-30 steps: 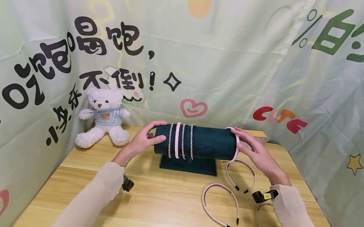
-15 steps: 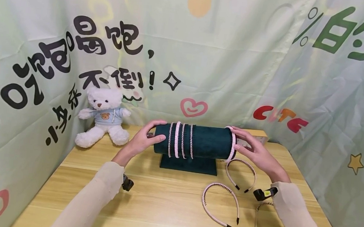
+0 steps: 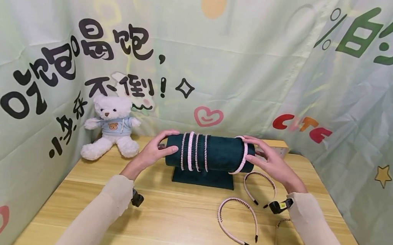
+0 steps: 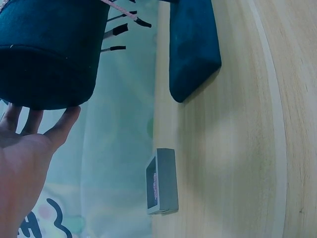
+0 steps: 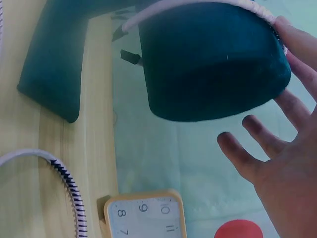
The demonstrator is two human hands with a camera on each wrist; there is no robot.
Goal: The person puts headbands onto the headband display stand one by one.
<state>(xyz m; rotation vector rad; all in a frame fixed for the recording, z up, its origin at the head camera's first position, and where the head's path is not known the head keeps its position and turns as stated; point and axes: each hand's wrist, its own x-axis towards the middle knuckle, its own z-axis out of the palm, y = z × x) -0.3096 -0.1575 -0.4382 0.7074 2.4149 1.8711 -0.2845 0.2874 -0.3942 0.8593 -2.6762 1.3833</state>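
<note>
A dark green velvet headband display stand [image 3: 227, 152] with a horizontal roll stands on the table. My left hand [image 3: 149, 155] holds the roll's left end, its thumb in front and fingers over the top. Several braided headbands, among them a thicker pale pink one [image 3: 190, 152], sit round the left half. Near the right end, another pale pink headband [image 3: 240, 167] loops over the roll. My right hand [image 3: 272, 164] grips this headband between thumb in front and forefinger at the top. In the right wrist view, the other fingers [image 5: 237, 148] spread beyond the roll's end.
Pink headbands lie front right on the table: one in the middle [image 3: 220, 213], one behind it [image 3: 276, 190], one partly under my right sleeve [image 3: 276, 236]. A white teddy bear [image 3: 114, 127] sits back left. A square clock [image 5: 111, 213] stands behind the roll's right end.
My right hand has moved left, sliding the pale pink headband from the roll's right end further onto it. My left hand stays at the left end.
</note>
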